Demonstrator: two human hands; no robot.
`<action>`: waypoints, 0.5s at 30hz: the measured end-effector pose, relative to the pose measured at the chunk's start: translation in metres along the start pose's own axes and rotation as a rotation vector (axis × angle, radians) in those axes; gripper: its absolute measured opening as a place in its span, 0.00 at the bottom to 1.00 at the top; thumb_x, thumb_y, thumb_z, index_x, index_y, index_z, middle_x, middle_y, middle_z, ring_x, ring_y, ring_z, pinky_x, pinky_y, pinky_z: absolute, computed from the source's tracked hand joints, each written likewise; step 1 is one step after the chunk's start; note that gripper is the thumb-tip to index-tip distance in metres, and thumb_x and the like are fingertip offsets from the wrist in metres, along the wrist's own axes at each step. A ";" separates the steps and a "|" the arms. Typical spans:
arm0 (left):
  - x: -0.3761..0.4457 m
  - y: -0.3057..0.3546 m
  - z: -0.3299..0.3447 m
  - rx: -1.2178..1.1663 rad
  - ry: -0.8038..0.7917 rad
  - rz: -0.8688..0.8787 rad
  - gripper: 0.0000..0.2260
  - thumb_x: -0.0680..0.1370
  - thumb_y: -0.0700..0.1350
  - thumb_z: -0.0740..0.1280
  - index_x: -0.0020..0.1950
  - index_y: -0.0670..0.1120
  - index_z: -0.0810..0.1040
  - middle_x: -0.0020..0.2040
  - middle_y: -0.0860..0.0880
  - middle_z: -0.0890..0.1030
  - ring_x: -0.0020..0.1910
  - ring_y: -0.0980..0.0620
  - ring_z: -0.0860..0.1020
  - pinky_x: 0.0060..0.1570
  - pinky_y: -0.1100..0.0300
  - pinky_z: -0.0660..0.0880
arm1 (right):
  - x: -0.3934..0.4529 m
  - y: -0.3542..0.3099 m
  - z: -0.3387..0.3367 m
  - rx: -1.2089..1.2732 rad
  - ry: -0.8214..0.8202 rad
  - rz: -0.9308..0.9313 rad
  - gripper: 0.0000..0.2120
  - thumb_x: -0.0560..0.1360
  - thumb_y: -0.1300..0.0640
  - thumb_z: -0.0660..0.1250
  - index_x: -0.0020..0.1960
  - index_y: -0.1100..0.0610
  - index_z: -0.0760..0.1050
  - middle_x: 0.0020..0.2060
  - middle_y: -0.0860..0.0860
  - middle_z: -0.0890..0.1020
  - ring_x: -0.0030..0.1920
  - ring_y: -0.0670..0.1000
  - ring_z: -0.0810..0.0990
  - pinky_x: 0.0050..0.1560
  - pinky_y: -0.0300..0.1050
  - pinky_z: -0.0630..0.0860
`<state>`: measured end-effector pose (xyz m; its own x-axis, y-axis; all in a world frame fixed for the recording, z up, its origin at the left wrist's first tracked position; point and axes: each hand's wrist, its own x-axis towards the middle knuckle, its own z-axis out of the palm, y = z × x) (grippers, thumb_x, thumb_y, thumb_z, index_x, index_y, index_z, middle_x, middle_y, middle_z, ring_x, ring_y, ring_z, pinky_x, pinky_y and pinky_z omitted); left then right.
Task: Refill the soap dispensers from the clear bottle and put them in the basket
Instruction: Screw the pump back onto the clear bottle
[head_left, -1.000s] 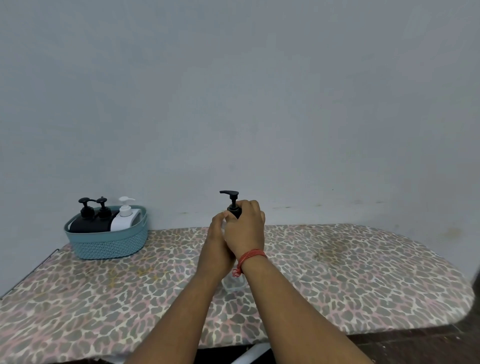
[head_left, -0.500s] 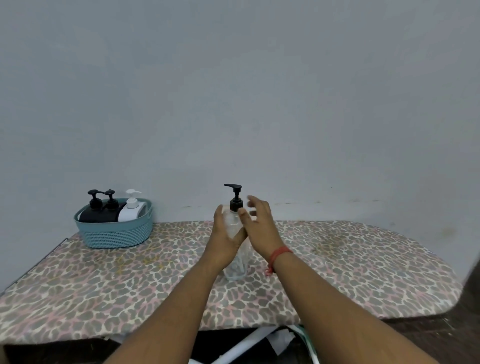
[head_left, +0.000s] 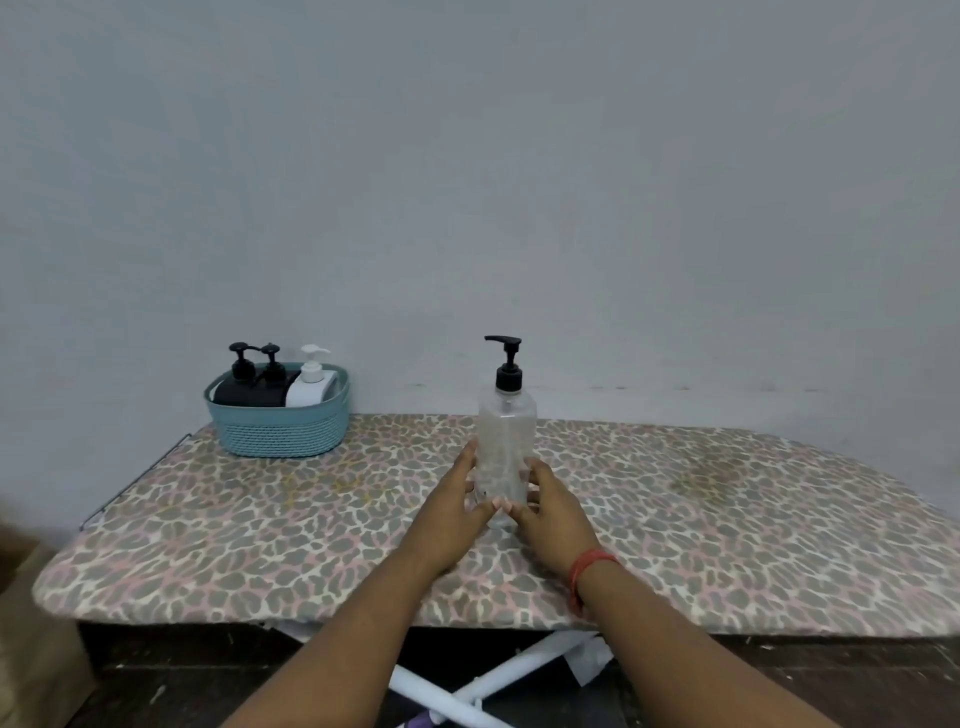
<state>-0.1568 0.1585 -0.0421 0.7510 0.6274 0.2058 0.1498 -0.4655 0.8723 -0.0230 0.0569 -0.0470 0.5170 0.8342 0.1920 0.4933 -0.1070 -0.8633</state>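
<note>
A clear bottle (head_left: 506, 431) with a black pump top stands upright on the middle of the leopard-print board. My left hand (head_left: 454, 512) clasps its lower left side and my right hand (head_left: 553, 512) its lower right side, thumbs meeting in front of the base. The bottle's bottom is hidden behind my thumbs. At the back left, a teal basket (head_left: 280, 431) holds two black soap dispensers (head_left: 249, 387) and a white soap dispenser (head_left: 310, 384), all with pumps fitted.
The board (head_left: 727, 519) runs along a grey wall, its rounded end at the right. White crossed legs (head_left: 498, 680) show below the front edge. A brown surface (head_left: 31, 649) sits at the lower left.
My right hand has left the pump top and dropped to the bottle's lower right side. My left hand has slid down to the lower left side. The bottle stands where it was.
</note>
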 end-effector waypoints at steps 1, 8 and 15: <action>0.003 -0.004 -0.004 0.008 0.011 -0.006 0.34 0.82 0.47 0.68 0.78 0.68 0.53 0.75 0.59 0.69 0.67 0.61 0.73 0.64 0.61 0.74 | 0.004 0.000 0.008 0.000 0.025 -0.001 0.26 0.77 0.52 0.71 0.71 0.45 0.66 0.62 0.44 0.78 0.56 0.42 0.79 0.59 0.43 0.78; 0.029 -0.055 -0.054 0.222 0.051 -0.081 0.33 0.83 0.46 0.65 0.83 0.57 0.51 0.74 0.53 0.74 0.68 0.57 0.74 0.69 0.60 0.71 | 0.054 -0.002 0.073 -0.145 0.074 -0.059 0.18 0.75 0.50 0.70 0.62 0.40 0.69 0.53 0.41 0.79 0.46 0.36 0.76 0.46 0.30 0.70; 0.073 -0.098 -0.099 0.268 0.136 -0.089 0.28 0.84 0.44 0.62 0.82 0.58 0.56 0.71 0.52 0.77 0.67 0.52 0.77 0.69 0.50 0.72 | 0.122 -0.005 0.117 -0.398 0.038 -0.111 0.22 0.74 0.49 0.71 0.67 0.49 0.69 0.57 0.49 0.81 0.57 0.52 0.79 0.59 0.51 0.76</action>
<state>-0.1802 0.3117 -0.0691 0.6368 0.7426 0.2074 0.3887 -0.5415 0.7454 -0.0440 0.2221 -0.0741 0.4673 0.8327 0.2970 0.7754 -0.2246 -0.5902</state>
